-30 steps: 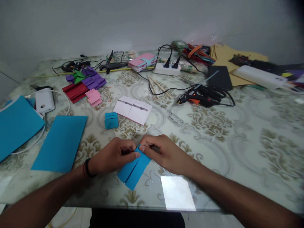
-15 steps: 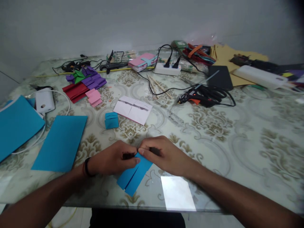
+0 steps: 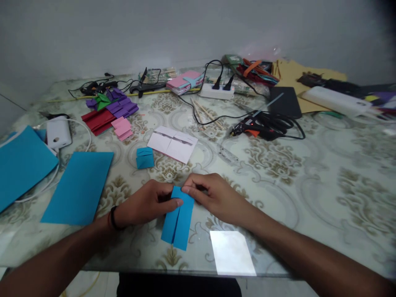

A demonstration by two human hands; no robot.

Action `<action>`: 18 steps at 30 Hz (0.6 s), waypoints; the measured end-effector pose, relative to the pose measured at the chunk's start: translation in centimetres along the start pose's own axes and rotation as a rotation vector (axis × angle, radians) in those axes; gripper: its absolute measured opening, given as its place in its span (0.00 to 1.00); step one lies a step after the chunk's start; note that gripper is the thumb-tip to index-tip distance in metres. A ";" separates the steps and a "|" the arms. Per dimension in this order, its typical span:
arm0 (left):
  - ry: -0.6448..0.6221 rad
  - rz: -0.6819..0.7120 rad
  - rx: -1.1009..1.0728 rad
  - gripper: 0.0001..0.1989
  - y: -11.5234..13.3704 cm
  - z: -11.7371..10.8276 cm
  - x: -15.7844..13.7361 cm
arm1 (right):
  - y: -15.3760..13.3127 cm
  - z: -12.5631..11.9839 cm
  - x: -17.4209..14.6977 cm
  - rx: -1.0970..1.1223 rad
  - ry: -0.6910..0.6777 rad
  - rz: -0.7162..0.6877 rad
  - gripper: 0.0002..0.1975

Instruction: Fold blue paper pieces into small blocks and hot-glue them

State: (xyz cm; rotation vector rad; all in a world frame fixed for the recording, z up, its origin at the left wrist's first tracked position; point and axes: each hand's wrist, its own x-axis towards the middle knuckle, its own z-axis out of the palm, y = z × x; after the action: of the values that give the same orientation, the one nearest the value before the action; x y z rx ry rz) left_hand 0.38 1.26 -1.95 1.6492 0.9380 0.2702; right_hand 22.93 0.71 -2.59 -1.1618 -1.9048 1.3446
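Between my hands is a folded piece of blue paper, its two side flaps meeting along a slit down the middle. My left hand pinches its left side, with the thumb lying across the front. At the upper right corner, my right hand grips it between thumb and fingers. Beyond them lie a small folded blue paper piece and a folded white paper. A flat blue sheet rests on the left of the tabletop.
More blue sheets and a white power bank with its cable lie far left. Red, purple and pink folded papers sit behind. A glue gun with a black cord and a white power strip are farther back.
The folded blue paper has turned more upright, its lower end swinging to the right. Both hands have shifted slightly and still hold it near the top.
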 end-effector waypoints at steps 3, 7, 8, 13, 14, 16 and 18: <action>0.059 0.003 -0.004 0.16 -0.3 0.1 0.0 | 0.0 0.1 0.1 0.019 0.022 0.028 0.16; 0.095 0.001 -0.060 0.15 -0.5 0.1 0.1 | -0.1 -0.2 0.0 0.017 0.048 -0.002 0.18; 0.070 0.002 -0.065 0.14 -0.4 0.0 0.1 | -0.1 -0.2 0.0 0.012 0.039 -0.019 0.18; -0.061 -0.025 -0.039 0.11 0.3 -0.4 -0.1 | -0.1 0.3 -0.1 0.022 -0.019 -0.049 0.18; -0.062 -0.031 -0.072 0.11 0.3 -0.4 -0.2 | -0.1 0.3 -0.1 0.040 -0.003 -0.044 0.15; -0.031 -0.044 -0.185 0.13 0.1 -0.4 -0.1 | 0.0 0.3 -0.2 0.086 0.046 -0.050 0.11; 0.047 -0.050 -0.312 0.15 -0.4 -0.4 0.1 | 0.0 0.0 -0.2 0.131 0.068 -0.081 0.15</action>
State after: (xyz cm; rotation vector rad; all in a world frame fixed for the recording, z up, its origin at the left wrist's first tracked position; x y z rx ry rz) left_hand 0.04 1.58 -2.22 1.3368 0.9197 0.4016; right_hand 23.03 0.49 -2.60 -1.0421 -1.7684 1.3477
